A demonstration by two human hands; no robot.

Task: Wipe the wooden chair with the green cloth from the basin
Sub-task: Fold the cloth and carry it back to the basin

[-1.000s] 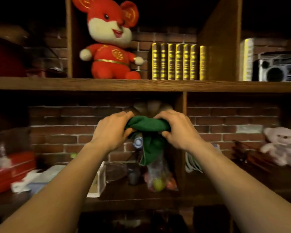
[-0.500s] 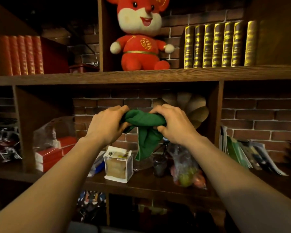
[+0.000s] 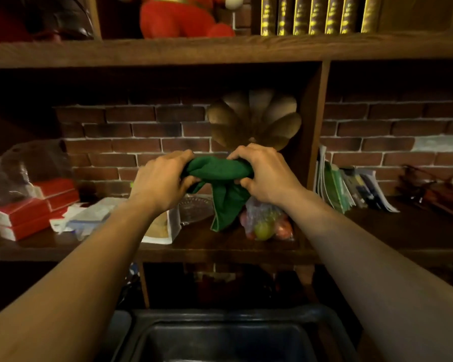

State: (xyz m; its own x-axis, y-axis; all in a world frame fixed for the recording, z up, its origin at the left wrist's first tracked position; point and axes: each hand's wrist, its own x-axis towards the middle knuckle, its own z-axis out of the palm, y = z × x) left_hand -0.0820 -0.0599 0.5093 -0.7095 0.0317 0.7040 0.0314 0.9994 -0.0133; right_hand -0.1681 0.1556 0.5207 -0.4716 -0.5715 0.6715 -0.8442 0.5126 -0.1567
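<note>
I hold the green cloth (image 3: pixel 221 178) stretched between both hands at chest height in front of a wooden shelf unit. My left hand (image 3: pixel 160 180) grips its left end and my right hand (image 3: pixel 264 173) grips its right end. The middle of the cloth is bunched into a roll and a loose tail hangs down below it. A dark basin (image 3: pixel 220 318) shows at the bottom edge, directly under my arms. No wooden chair is in view.
The shelf (image 3: pixel 220 248) behind the cloth carries red boxes (image 3: pixel 34 207), a small carton (image 3: pixel 162 227), a glass dish (image 3: pixel 195 209), a bag of fruit (image 3: pixel 266 220) and leaning booklets (image 3: pixel 345 186). A red plush toy (image 3: pixel 183 15) and gold-spined books (image 3: pixel 314 14) stand on the upper shelf.
The view has tilted downward and shifted, so the basin now shows at the bottom. Both hands keep the same grip on the cloth, which stays bunched between them.
</note>
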